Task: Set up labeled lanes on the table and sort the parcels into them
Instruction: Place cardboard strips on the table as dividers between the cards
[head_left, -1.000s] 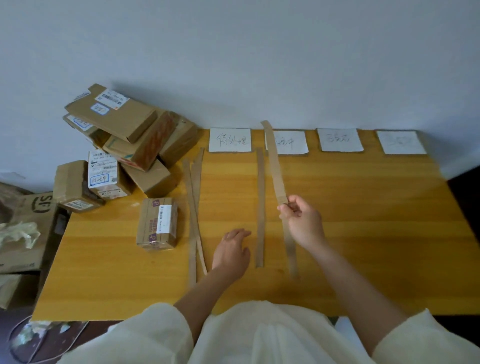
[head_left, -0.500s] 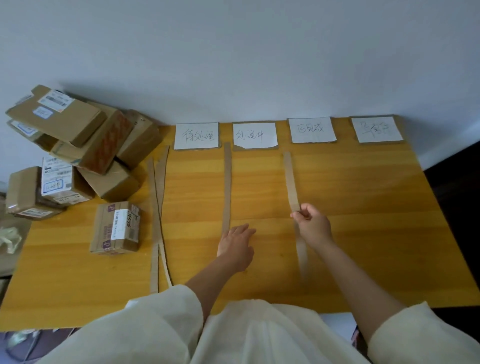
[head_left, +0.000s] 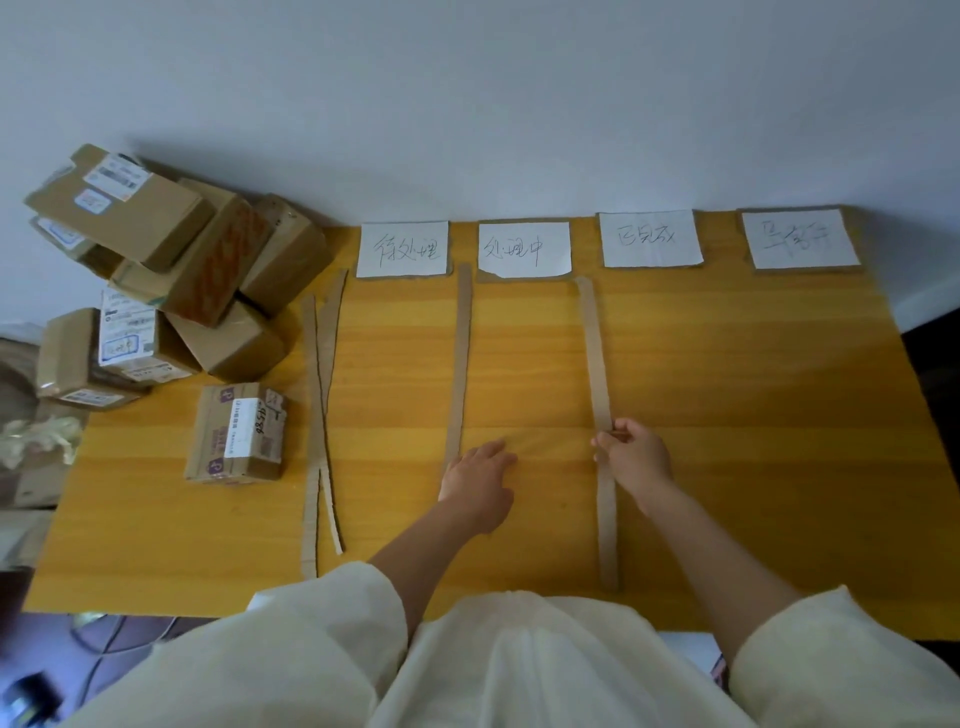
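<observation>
So far, four labels (head_left: 523, 248) are laid; a second divider strip (head_left: 597, 415) is pinched by the right hand (head_left: 634, 457), the left hand (head_left: 480, 480) rests flat (fingers relaxed). Two spare strips (head_left: 323, 415) wait; parcels (head_left: 171, 275) remain unsorted at the left.

We see the right hand (head_left: 635, 457) pinching a cardboard strip (head_left: 597, 395) on the tabletop (head_left: 753, 415), the left hand (head_left: 478, 480) resting flat beside another strip (head_left: 460, 358).

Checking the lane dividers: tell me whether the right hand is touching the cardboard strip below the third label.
Touching. The head view shows the right hand pinching the cardboard strip near its middle.
</observation>
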